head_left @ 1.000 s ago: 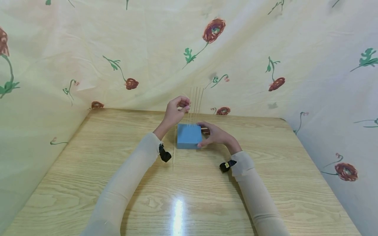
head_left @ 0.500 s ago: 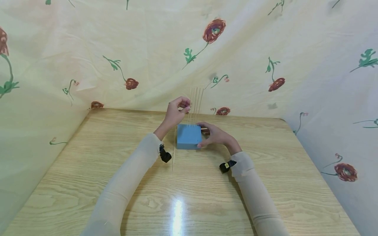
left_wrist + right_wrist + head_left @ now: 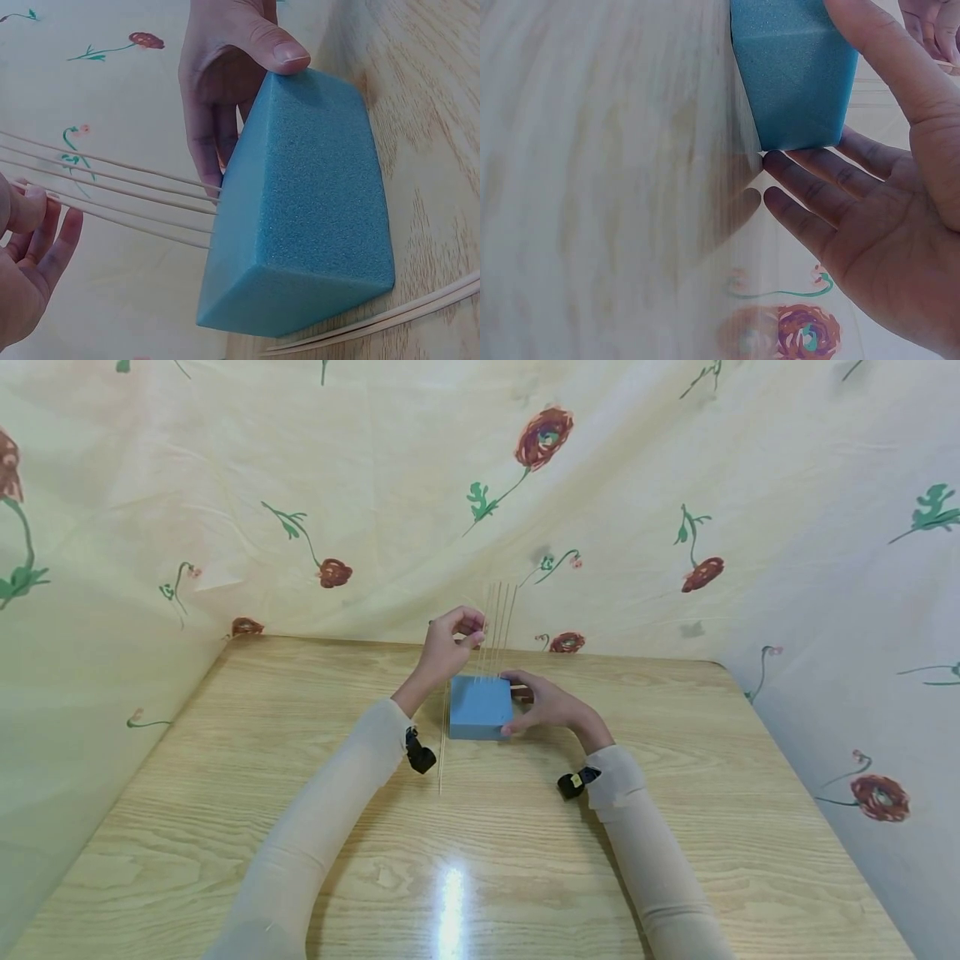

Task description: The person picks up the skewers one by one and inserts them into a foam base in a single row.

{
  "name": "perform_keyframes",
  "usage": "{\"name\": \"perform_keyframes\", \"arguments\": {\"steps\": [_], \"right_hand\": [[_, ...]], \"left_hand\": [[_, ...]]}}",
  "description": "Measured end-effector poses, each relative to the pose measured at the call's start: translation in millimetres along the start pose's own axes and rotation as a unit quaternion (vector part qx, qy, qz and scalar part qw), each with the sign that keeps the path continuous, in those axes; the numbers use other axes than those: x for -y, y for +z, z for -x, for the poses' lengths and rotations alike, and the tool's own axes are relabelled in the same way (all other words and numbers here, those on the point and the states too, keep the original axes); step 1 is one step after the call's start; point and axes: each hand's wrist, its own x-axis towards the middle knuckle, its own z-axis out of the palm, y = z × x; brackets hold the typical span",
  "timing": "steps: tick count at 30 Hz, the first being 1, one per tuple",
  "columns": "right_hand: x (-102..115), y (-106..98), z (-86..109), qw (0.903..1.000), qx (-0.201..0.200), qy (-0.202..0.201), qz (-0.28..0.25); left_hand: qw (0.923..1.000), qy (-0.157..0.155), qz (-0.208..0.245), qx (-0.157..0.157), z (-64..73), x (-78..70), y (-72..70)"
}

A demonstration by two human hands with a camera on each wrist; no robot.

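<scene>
The step in hand looks like setting a thin stick upright into the blue foam block point(image 3: 480, 700), which sits flat on the wooden table point(image 3: 540, 860), just beyond the middle of the head view. At the block's 11 o'clock, the left hand point(image 3: 442, 647) pinches the held stick point(image 3: 135, 224) between thumb and fingertips; its lower end meets the block's top, how deep I cannot tell. At 3 o'clock the right hand point(image 3: 549, 702) spans the block, thumb and fingers well parted, gripping it. The next move probably calls for a straight downward push with the block braced. The held stick's long axis stands near vertical, tip leaning slightly toward 1 o'clock, much like the standing sticks point(image 3: 497, 622) along the block's 12 o'clock edge. The loose sticks point(image 3: 420, 306) lie at 9 o'clock, running roughly from 12 to 6.
</scene>
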Motion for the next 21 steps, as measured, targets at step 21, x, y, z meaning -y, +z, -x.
{"name": "perform_keyframes", "arguments": {"steps": [21], "right_hand": [[-1.2, -0.3, -1.2, 1.0000, 0.000, -0.001, 0.001]], "left_hand": [[0.9998, -0.015, 0.011, -0.002, 1.3, 0.4, -2.6]]}}
